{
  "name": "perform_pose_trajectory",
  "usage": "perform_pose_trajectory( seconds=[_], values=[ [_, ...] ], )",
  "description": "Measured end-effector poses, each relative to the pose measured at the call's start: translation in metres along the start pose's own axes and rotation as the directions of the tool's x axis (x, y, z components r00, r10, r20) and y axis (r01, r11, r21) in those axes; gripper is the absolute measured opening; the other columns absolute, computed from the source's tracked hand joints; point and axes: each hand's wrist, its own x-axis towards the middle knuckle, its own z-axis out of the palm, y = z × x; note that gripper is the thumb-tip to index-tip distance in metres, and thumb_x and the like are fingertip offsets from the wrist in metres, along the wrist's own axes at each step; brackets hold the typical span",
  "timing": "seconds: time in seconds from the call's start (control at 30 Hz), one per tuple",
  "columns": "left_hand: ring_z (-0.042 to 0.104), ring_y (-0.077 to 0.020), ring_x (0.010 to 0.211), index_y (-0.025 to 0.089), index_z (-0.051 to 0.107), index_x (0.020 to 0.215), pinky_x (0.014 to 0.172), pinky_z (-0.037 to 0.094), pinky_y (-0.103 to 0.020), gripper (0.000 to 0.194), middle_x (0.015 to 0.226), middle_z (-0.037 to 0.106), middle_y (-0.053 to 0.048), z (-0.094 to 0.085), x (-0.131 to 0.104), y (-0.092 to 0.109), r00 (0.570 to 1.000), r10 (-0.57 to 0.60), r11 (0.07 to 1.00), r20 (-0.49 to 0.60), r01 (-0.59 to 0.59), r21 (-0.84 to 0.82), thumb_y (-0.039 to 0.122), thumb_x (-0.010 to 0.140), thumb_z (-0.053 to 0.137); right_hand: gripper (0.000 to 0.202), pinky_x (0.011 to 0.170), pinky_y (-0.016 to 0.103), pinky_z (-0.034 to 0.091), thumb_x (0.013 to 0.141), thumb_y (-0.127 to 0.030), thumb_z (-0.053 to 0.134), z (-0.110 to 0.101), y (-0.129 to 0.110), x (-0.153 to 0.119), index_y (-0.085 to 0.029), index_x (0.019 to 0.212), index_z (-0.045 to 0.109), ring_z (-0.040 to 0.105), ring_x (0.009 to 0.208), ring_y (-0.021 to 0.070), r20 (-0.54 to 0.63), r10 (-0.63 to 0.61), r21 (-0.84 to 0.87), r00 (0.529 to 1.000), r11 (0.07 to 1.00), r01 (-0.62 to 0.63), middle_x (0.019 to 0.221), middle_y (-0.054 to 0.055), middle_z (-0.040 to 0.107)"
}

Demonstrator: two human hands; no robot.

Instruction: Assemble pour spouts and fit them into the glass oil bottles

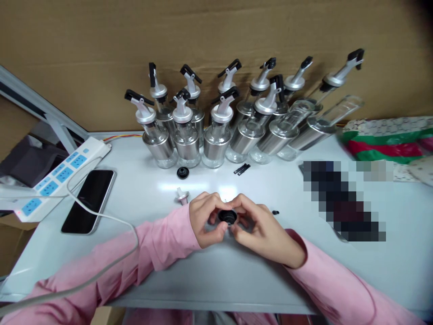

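Between my two hands is a bottle pourer top, its round black stopper side turned up towards me. My left hand pinches it from the left with thumb and fingers. On the other side, my right hand grips the same piece, fingertips close to those of the left. Just beyond my left hand lies a loose silver spout piece. Farther back are a black ribbed stopper and a few thin black strips. A tiny black part rests right of my right hand.
Several glass and steel bottles, most with silver pourers, stand along the cardboard wall. At left are a phone, a power strip and a cable crossing my left sleeve. A blurred-out dark object and a colourful bag lie right.
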Motion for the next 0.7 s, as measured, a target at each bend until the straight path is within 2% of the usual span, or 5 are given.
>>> perform_pose_trajectory(
  seconds=[0.1, 0.27, 0.4, 0.5, 0.7],
  values=[
    [0.043, -0.0081, 0.049, 0.019, 0.048, 0.096, 0.061, 0.041, -0.026, 0.024, 0.065, 0.044, 0.006, 0.001, 0.0, 0.0, 0.999, 0.04, 0.999, -0.02, -0.04, 0.008, 0.018, 0.073, 0.053, 0.02, 0.049, 0.019, 0.037, 0.071, -0.009, 0.052, 0.001, 0.0, -0.002, -0.022, 0.085, 0.047, 0.05, 0.054, 0.0076, -0.008, -0.018, -0.04, 1.0, 0.999, 0.017, 0.075, -0.004, 0.063],
    [0.045, -0.0092, 0.054, 0.02, 0.046, 0.101, 0.056, 0.041, -0.023, 0.031, 0.071, 0.047, 0.004, 0.002, -0.002, -0.003, 0.999, -0.01, 1.0, -0.046, 0.009, -0.014, 0.017, 0.071, 0.055, 0.021, 0.053, 0.019, 0.041, 0.073, -0.009, 0.054, 0.0, 0.004, -0.001, -0.021, 0.09, 0.05, 0.053, 0.056, 0.008, -0.035, -0.074, -0.092, 0.997, 0.993, 0.071, 0.077, -0.003, 0.064],
    [0.048, -0.0107, 0.062, 0.019, 0.045, 0.101, 0.057, 0.043, -0.022, 0.032, 0.08, 0.049, 0.0, 0.002, 0.001, -0.006, 0.99, 0.005, 0.999, -0.141, -0.011, -0.041, 0.014, 0.071, 0.056, 0.029, 0.057, 0.023, 0.045, 0.073, -0.015, 0.064, -0.001, 0.009, 0.001, -0.021, 0.101, 0.054, 0.059, 0.069, 0.0133, -0.125, -0.166, -0.174, 0.978, 0.974, 0.143, 0.086, 0.002, 0.066],
    [0.05, -0.0126, 0.07, 0.018, 0.047, 0.099, 0.061, 0.045, -0.024, 0.028, 0.085, 0.05, -0.002, 0.001, 0.005, -0.004, 0.978, 0.039, 0.999, -0.204, -0.043, -0.017, 0.013, 0.073, 0.055, 0.022, 0.06, 0.025, 0.048, 0.077, -0.024, 0.069, -0.002, 0.012, 0.001, -0.021, 0.095, 0.057, 0.061, 0.08, 0.0171, -0.215, -0.216, -0.204, 0.952, 0.964, 0.173, 0.094, 0.005, 0.066],
    [0.053, -0.0169, 0.085, 0.017, 0.049, 0.108, 0.069, 0.049, -0.028, 0.034, 0.095, 0.052, -0.006, -0.001, 0.007, -0.002, 0.986, 0.036, 0.999, -0.163, -0.031, 0.032, 0.014, 0.075, 0.055, 0.018, 0.072, 0.032, 0.052, 0.079, -0.023, 0.067, -0.002, 0.009, 0.0, -0.021, 0.094, 0.058, 0.066, 0.088, 0.0212, -0.281, -0.195, -0.176, 0.94, 0.973, 0.149, 0.097, 0.008, 0.071]
  ],
)
